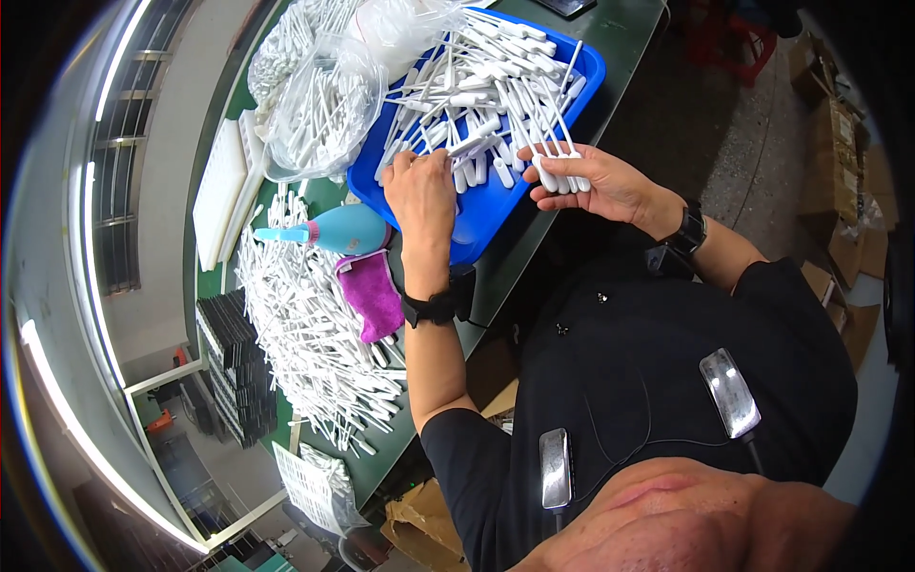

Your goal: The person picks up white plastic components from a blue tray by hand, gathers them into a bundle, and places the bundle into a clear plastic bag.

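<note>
My right hand [610, 186] holds a small fanned bunch of white plastic sticks [562, 173], their thick rounded ends at the fingers and their thin stems pointing away. Over the near left side of a blue tray [496, 224], my left hand [422, 198] is closed, fingers bent, around one white plastic stick [474, 140] that sticks out to the right. The tray carries a loose heap of similar white sticks [477, 71]. My left fingertips are partly hidden by the back of the hand.
Left of the tray lie a light-blue squeeze bulb with a nozzle [351, 230], a purple cloth [370, 296] and a big pile of white sticks [305, 329]. Clear bags of sticks [324, 110], white slabs [221, 195] and stacked black trays [232, 362] stand on the green table. Cardboard boxes [829, 153] are at right.
</note>
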Available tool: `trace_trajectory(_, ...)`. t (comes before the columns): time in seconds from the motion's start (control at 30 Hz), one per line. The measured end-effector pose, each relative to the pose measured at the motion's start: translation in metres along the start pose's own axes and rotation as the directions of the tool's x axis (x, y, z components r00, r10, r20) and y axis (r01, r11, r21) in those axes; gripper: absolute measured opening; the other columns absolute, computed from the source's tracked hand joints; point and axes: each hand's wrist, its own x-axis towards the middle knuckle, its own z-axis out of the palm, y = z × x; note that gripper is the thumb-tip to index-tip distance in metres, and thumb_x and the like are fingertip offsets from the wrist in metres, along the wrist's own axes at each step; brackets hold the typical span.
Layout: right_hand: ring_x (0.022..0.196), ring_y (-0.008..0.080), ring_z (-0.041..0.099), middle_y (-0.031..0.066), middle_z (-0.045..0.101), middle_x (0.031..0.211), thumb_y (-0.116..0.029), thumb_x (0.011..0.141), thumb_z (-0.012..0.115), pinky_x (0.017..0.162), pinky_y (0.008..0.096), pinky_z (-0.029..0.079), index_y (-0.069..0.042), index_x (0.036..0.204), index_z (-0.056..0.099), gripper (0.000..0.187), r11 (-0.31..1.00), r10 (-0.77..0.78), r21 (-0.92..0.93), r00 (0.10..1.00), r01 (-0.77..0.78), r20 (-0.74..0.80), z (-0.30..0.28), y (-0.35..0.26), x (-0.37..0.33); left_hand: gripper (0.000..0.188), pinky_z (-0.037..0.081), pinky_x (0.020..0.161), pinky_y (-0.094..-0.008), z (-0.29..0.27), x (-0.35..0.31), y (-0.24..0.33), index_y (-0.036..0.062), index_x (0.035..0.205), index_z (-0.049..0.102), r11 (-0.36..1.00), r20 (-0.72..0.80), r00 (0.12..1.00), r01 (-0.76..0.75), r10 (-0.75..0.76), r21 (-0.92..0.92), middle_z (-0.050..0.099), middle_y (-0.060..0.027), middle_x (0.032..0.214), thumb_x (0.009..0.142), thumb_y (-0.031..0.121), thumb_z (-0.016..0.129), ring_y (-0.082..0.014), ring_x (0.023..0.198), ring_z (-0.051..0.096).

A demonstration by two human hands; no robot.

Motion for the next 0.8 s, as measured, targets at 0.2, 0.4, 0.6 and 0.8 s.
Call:
trace_trajectory(0.2,0.091,0.0193,0.067,0.0103,0.065,0.107,-0.023,0.098,0.056,0.08,0.0333,0.059,-0.001,0.126,0.051,0.036,0.999,0.022,0.039,0.999,-0.021,-0.04,0.003,-0.001,0.002,0.013,0.044,0.089,-0.0388,-0.022,0.0,0.001,0.0117,0.093,0.069,0.983,-0.17,0.971,-0.177,0.168,-0.043,0.07,-0.0041,0.088,0.08,0.016,0.066,-0.0249,0.099,0.061)
trace_trajectory(0.4,0.085,0.0192,0.068,0.0102,0.065,0.104,-0.026,0.098,0.055,0.07,0.0312,0.06,-0.001,0.122,0.052,0.035,0.989,0.14,0.052,0.99,-0.14,-0.01,0.007,-0.007,-0.001,0.03,0.042,0.099,-0.041,-0.042,-0.008,0.023,0.0108,0.105,0.066,0.879,-0.128,0.873,-0.476,0.47,-0.018,0.067,-0.0036,0.103,0.076,0.016,0.066,-0.0244,0.104,0.059)
trace_trajectory(0.6,0.078,0.016,0.067,0.0076,0.065,0.097,-0.026,0.094,0.063,0.064,0.0259,0.059,-0.001,0.116,0.056,0.035,0.95,0.312,-0.053,0.94,-0.307,0.136,-0.003,0.002,0.002,0.036,0.044,0.097,-0.041,-0.039,-0.015,0.055,0.0069,0.109,0.063,0.868,-0.095,0.866,-0.496,0.491,-0.029,0.066,-0.0064,0.104,0.075,0.019,0.066,-0.0242,0.104,0.058)
trace_trajectory(0.8,0.075,0.0131,0.065,0.0058,0.063,0.09,-0.018,0.093,0.064,0.046,0.0173,0.05,-0.002,0.113,0.054,0.027,0.961,0.266,0.039,0.952,-0.275,0.15,0.003,0.0,0.002,0.033,0.051,0.079,-0.0377,-0.013,-0.008,0.023,0.0037,0.104,0.063,0.992,-0.178,0.982,0.045,-0.065,-0.118,0.064,-0.0104,0.101,0.08,0.026,0.07,-0.0279,0.094,0.061)
